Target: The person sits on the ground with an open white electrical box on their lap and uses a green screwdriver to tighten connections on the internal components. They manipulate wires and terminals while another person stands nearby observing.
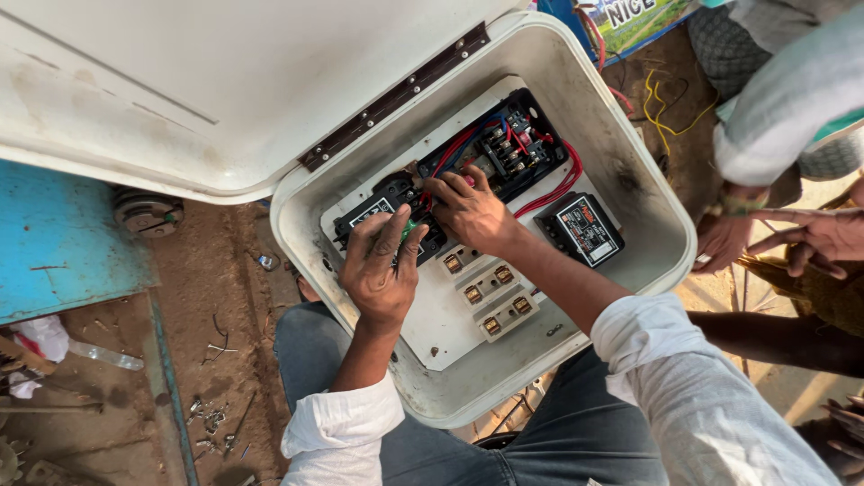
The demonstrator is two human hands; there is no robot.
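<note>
head view: both forearms reach forward from rolled white sleeves into an open white enclosure (648, 270) that rests across the person's lap, its hinged lid (225, 81) thrown back to the upper left. the left hand (382, 265) is raised with its back to the camera, wrist bent, fingers (389, 232) pressed together around a small green-handled tool (408, 229), which pokes out between the fingertips just over a black component (378, 209) at the left of the mounting plate (432, 315). whether the tool touches that component cannot be told. the right hand (472, 214) lies flatter, palm down, its forearm crossing the plate diagonally from the lower right; its fingers are curled and bunched, tips set on the red wires (454, 148) at the edge of the larger black contactor (504, 144) in the upper middle of the box. what they pinch is hidden under the knuckles. a row of three pale fuse holders (490, 301) sits just beside the right wrist, and a separate black relay (580, 229) lies to its right. another person's hands (792, 238) hover outside the box at the right edge. below left is dirt floor (207, 288) with scattered metal scraps.
</note>
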